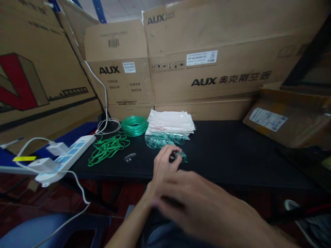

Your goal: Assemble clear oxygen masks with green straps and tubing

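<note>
My left hand (165, 161) reaches onto the black table (232, 151) and pinches a small clear green plastic piece (181, 155). My right hand (196, 203) hovers close to the camera below it, blurred by motion, fingers pointing left; nothing shows in it. Just beyond my left hand lies a row of clear green plastic masks (162, 140) in front of a stack of white plastic bags (170, 122). A small clear plastic part (129, 157) lies to the left of my left hand.
A coil of green tubing (133, 125) and a pile of green elastic bands (107, 148) lie at the table's left. A white power strip (64, 158) with cables hangs off the left edge. Large cardboard boxes (207, 58) wall the back; another box (287, 119) leans at right.
</note>
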The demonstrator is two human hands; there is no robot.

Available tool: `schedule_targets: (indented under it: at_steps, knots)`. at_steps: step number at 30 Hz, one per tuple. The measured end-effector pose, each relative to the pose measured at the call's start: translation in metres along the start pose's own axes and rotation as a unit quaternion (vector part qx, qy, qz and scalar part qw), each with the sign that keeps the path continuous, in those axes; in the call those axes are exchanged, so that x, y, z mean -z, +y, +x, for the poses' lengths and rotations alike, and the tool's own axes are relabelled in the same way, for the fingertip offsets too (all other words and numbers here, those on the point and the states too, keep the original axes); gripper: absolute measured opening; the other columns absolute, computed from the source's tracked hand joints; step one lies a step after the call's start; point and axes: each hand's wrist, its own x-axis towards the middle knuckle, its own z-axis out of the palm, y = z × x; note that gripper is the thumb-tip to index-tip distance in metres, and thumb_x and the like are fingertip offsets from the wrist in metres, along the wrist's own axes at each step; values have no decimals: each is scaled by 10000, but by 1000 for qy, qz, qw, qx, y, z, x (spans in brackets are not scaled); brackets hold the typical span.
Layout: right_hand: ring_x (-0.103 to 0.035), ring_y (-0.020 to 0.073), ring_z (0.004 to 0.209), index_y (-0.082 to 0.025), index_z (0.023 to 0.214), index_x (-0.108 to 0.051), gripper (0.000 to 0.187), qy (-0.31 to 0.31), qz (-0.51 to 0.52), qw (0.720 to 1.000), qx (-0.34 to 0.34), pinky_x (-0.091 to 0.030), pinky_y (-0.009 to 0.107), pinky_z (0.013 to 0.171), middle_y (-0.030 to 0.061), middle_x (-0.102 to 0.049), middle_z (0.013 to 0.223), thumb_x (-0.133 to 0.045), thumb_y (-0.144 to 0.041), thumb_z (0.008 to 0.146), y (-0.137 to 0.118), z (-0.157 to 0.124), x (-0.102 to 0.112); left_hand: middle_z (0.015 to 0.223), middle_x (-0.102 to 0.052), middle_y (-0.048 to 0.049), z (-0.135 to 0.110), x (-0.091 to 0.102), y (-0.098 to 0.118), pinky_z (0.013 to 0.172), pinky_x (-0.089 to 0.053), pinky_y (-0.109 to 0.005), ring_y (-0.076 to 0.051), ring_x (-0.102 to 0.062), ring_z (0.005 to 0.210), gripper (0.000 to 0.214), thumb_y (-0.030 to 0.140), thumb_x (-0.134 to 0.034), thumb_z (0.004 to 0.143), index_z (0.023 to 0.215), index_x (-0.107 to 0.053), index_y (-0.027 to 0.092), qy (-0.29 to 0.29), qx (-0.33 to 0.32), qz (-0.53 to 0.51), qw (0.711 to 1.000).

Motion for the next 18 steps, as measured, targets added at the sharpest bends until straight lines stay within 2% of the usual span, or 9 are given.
schedule_targets:
  at_steps: [2, 3, 4, 6, 8, 13, 18]
  knots:
    - [-683, 189, 861, -189, 1050, -649, 108, 65, -51, 994, -69, -589, 332, 788, 80, -680, 993, -558, -227, 1006, 26, -10, 2, 952, -688, -16, 0, 1, 1, 732, -549, -259, -152, -652, 839, 160, 89, -627, 881, 962, -669, 220, -10, -2, -8, 1000]
    - [-682, 202, 859, -189, 1044, -637, 97, 113, -86, 983, -119, -589, 340, 782, 87, -671, 979, -556, -218, 1000, 41, -17, 1, 965, -687, -18, 0, 1, 1, 722, -549, -253, -152, -654, 842, 166, 90, -628, 882, 975, -669, 221, -13, 0, -12, 1000]
    - [-686, 232, 899, -179, 1108, -616, 161, 149, -114, 972, -138, -596, 366, 784, 111, -664, 1026, -610, -260, 969, 55, -23, -1, 974, -687, -19, 0, 0, 1, 708, -547, -247, -151, -655, 842, 171, 90, -630, 881, 985, -669, 221, -11, 3, -13, 1000]
    - [-689, 280, 1024, -172, 1262, -555, 351, 148, -132, 969, -145, -600, 424, 857, 148, -655, 1159, -642, -273, 937, 80, -35, -10, 984, -686, -20, -1, -1, 2, 690, -544, -242, -150, -654, 836, 177, 90, -637, 880, 992, -670, 223, -4, 7, -10, 1000]
    - [-690, 290, 1089, -178, 1293, -544, 361, 141, -133, 972, -135, -596, 441, 898, 150, -668, 1206, -607, -220, 940, 94, -43, -22, 1003, -688, -24, -1, -2, 2, 697, -549, -248, -155, -658, 851, 175, 98, -642, 886, 1005, -669, 224, -8, 2, -4, 1000]
    - [-730, 268, 1015, -162, 1219, -615, 283, 192, -161, 961, -114, -600, 431, 892, 131, -741, 1116, -519, -117, 956, 101, -43, -41, 1075, -704, -47, -2, -3, 2, 753, -577, -274, -189, -673, 990, 161, 144, -653, 914, 1051, -673, 225, -23, -35, 4, 999]
    - [-718, 264, 1006, -164, 1177, -662, 218, 219, -192, 951, -109, -591, 440, 912, 136, -743, 1102, -528, -174, 1005, 105, -43, -48, 1110, -716, -50, -3, -5, -1, 876, -582, -317, -199, -663, 1062, 196, 146, -647, 931, 1104, -692, 226, -23, -60, 23, 998]
